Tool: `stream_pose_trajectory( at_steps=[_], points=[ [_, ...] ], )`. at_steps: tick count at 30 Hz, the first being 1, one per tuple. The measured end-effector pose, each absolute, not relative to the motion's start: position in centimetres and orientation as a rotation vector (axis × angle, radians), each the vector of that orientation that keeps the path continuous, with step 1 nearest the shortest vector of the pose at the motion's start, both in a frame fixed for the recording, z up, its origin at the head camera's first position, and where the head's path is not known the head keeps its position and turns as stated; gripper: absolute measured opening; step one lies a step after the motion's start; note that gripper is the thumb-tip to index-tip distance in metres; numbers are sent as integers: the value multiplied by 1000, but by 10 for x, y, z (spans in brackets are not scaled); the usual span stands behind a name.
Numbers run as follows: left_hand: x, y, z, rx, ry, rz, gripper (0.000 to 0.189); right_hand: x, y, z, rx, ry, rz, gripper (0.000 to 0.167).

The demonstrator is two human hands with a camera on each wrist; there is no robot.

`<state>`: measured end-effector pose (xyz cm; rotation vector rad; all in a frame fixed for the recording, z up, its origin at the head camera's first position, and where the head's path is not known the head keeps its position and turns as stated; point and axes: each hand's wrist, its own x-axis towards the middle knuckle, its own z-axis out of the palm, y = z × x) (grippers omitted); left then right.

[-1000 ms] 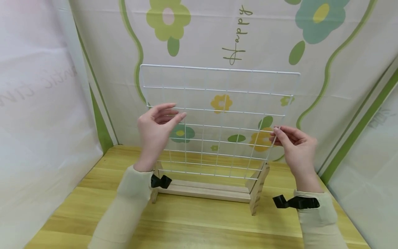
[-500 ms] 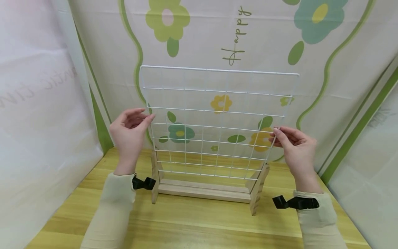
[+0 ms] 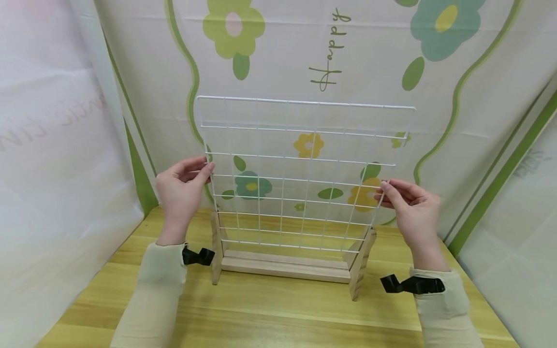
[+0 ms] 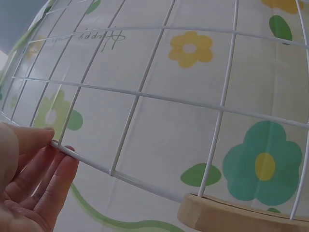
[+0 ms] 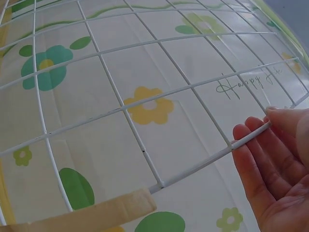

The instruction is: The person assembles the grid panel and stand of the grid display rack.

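A white wire grid panel (image 3: 298,157) stands upright in a wooden stand (image 3: 285,270), its lower side edges meeting the two wooden side pieces. My left hand (image 3: 184,186) pinches the panel's left edge wire between thumb and fingers, as the left wrist view also shows at the edge wire (image 4: 87,160). On the opposite side, my right hand (image 3: 411,203) pinches the right edge wire at about the same height. In the right wrist view the fingers (image 5: 263,169) lie under the edge wire with the thumb over it. A wooden side piece (image 5: 96,210) shows below.
The stand rests on a yellow wood-grain table (image 3: 261,319). Behind it hangs a white cloth backdrop (image 3: 278,58) with printed flowers and lettering. White cloth walls (image 3: 56,169) close in the left and right sides. Black straps (image 3: 415,285) sit on both wrists.
My left hand has moved left, away from the front of the grid, and now grips its left edge. The panel's top has dipped slightly. The right hand keeps its grip.
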<state>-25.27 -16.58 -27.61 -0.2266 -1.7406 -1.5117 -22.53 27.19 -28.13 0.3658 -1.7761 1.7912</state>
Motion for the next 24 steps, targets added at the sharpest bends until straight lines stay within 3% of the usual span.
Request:
stream_pose_trajectory(
  at_steps=[24],
  points=[
    [-250, -166, -293, -228, -1841, -1392, 18, -220, 270, -302, 346, -1799, 1759, 23]
  ],
)
